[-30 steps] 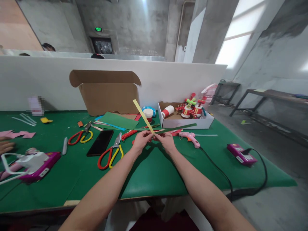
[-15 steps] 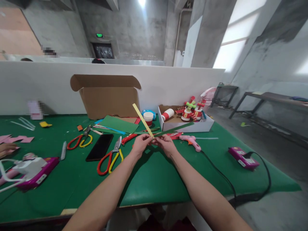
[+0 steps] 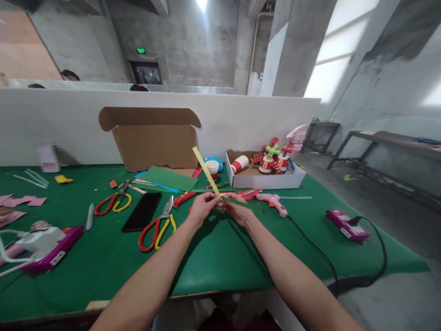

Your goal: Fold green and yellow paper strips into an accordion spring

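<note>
My left hand (image 3: 203,209) pinches the lower end of a yellow paper strip (image 3: 206,172), which slants up and to the left. Against it, my right hand (image 3: 237,210) has its fingers closed on the end of a green paper strip (image 3: 236,201), which lies across that hand to the right. The two strips meet between my fingertips, where the joint itself is mostly hidden. Left of my forearm lie scissors with red and yellow handles (image 3: 156,230). Just right of my hands rests a pink glue gun (image 3: 274,202).
A black phone (image 3: 143,211), a second pair of scissors (image 3: 113,202) and green paper sheets (image 3: 168,178) lie leftward. A white box (image 3: 272,181) with paper figures stands behind, near a paper cup (image 3: 212,168). Purple power strips (image 3: 347,225) flank both sides; a cable runs right.
The green strip has swung down, from pointing up and right to lying low across my right hand. The yellow strip has barely shifted, and both hands stay together.
</note>
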A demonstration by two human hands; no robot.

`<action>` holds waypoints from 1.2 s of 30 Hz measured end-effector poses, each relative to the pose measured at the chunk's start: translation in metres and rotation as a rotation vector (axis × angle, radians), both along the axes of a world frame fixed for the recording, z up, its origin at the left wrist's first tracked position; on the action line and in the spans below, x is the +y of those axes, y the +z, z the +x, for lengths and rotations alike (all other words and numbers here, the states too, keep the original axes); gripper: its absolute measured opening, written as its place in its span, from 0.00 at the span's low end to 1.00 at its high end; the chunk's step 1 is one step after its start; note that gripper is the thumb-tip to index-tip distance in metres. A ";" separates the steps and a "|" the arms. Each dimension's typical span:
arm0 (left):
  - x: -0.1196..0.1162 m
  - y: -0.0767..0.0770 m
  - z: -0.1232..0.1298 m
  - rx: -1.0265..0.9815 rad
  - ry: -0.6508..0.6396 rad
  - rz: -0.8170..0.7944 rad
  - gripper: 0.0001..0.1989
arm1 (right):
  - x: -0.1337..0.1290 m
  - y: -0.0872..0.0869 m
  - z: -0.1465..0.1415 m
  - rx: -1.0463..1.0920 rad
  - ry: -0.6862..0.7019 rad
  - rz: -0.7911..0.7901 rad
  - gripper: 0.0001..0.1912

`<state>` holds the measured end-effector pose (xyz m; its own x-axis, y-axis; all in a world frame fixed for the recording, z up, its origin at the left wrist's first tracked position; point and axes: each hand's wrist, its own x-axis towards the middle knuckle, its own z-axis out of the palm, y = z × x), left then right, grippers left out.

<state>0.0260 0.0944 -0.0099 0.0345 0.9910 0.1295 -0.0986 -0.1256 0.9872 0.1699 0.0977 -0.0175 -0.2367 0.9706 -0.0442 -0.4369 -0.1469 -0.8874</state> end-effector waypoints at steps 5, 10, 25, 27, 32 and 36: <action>0.001 -0.001 -0.002 0.029 -0.001 0.018 0.20 | -0.001 0.002 -0.001 -0.014 -0.003 0.019 0.20; 0.005 -0.004 -0.006 0.074 -0.006 -0.001 0.20 | -0.003 0.005 -0.001 -0.027 -0.013 0.018 0.21; 0.000 -0.001 -0.003 -0.013 0.017 -0.017 0.18 | -0.001 0.005 0.001 -0.157 -0.073 0.113 0.18; 0.000 -0.001 -0.001 -0.028 -0.006 -0.017 0.19 | 0.001 0.005 0.001 -0.138 -0.093 0.110 0.18; -0.001 -0.002 0.000 -0.028 -0.022 0.000 0.17 | 0.002 0.005 0.000 -0.073 -0.137 0.060 0.19; -0.002 -0.001 0.000 -0.028 -0.021 -0.006 0.17 | 0.000 0.006 -0.002 -0.073 -0.109 0.058 0.19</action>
<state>0.0262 0.0921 -0.0109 0.0515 0.9909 0.1244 -0.1284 -0.1170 0.9848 0.1675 0.0975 -0.0118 -0.1281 0.9918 -0.0006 -0.3812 -0.0498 -0.9231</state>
